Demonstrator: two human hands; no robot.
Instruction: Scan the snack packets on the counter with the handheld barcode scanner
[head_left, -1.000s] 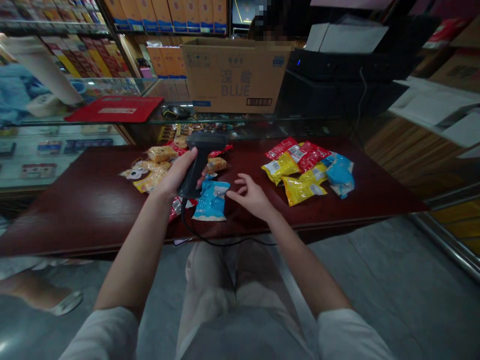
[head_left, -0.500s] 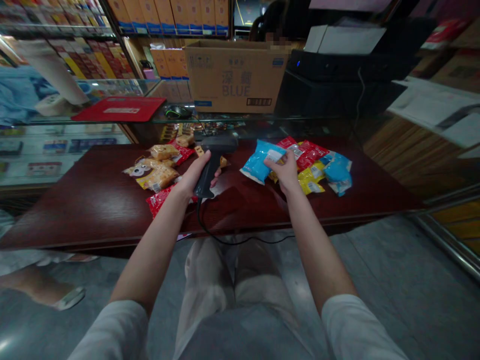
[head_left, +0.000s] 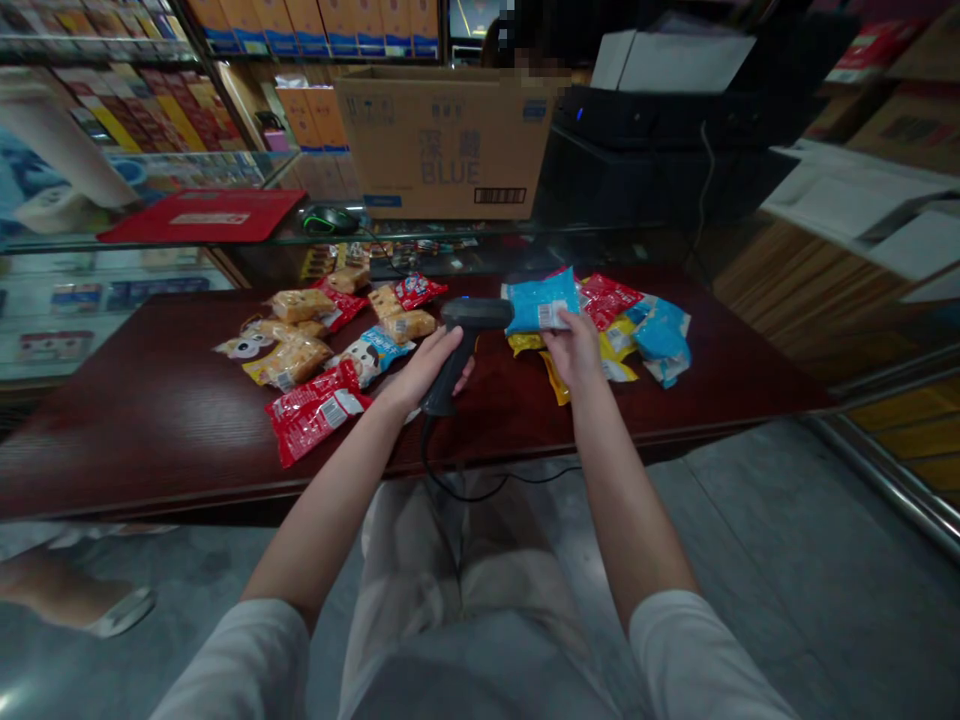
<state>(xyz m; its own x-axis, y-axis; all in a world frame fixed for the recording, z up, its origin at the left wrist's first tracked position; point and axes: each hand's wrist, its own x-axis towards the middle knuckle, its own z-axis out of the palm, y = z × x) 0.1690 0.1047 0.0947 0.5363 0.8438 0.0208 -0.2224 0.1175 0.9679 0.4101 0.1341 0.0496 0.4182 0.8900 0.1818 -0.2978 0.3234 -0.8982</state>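
My left hand [head_left: 431,372] is wrapped round the handle of a black barcode scanner [head_left: 457,340], whose head points right. Between the fingers and thumb of my right hand [head_left: 576,345] is a blue snack packet [head_left: 541,300], its white barcode label facing me. The scanner's head is right beside that packet's left edge. Under and behind the packet lie red packets [head_left: 609,300], yellow packets [head_left: 621,340] and another blue packet [head_left: 664,340]. Left of the scanner spreads a second group: a red packet [head_left: 315,410], a blue-and-white packet [head_left: 371,352] and several clear-wrapped biscuit packs [head_left: 296,358].
The dark red wooden table [head_left: 180,400] carries both groups. Behind it, a glass counter holds a cardboard box [head_left: 442,150], a mouse [head_left: 330,220], a red mat [head_left: 217,215] and a black printer-like machine [head_left: 660,150]. The scanner's cable [head_left: 465,497] hangs over the front edge. Another person's foot [head_left: 124,610] shows lower left.
The scanner has moved right, up to the blue packet. My right hand has turned the packet so its label faces me. The view has shifted slightly, uncovering more packets on the left.
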